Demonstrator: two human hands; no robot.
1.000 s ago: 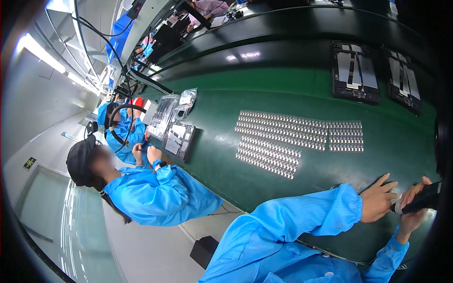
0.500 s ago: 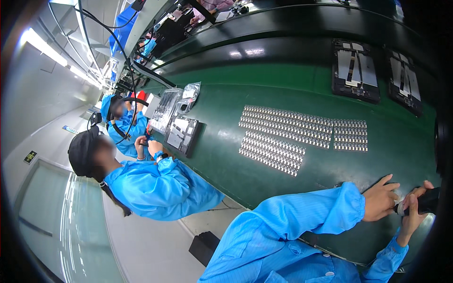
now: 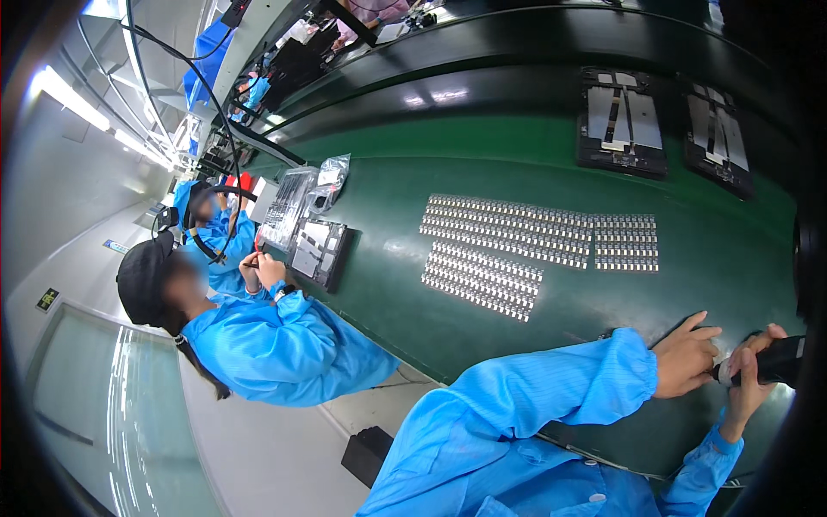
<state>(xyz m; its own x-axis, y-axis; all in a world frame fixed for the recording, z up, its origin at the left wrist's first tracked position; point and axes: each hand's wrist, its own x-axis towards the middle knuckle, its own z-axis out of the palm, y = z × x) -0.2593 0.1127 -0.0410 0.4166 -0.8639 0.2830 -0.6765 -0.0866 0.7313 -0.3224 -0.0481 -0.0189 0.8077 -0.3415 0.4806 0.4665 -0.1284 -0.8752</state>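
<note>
My right hand (image 3: 748, 384) is wrapped round a black cylindrical object (image 3: 782, 362) at the far right; its exact kind I cannot make out. A short pale end (image 3: 724, 371) of this object points left. At that end is my left hand (image 3: 685, 358), palm down, thumb side against the pale part and the outer fingers stretched away over the table. Left of my hands, small metallic parts lie in neat rows: a long block (image 3: 508, 228), a short block (image 3: 625, 242) beside it and a third block (image 3: 482, 280) nearer me.
Two opened tablet-like devices (image 3: 622, 121) (image 3: 719, 142) lie at the back right of the green table (image 3: 388, 302). To the left, a co-worker in blue (image 3: 258, 345) handles something beside another opened device (image 3: 319, 252). Clear plastic bags (image 3: 329, 183) and a second worker (image 3: 211, 228) are beyond.
The whole view has shifted slightly, so the table and its contents sit a little further left. Both my hands stay at the black object, with hardly any change in grip.
</note>
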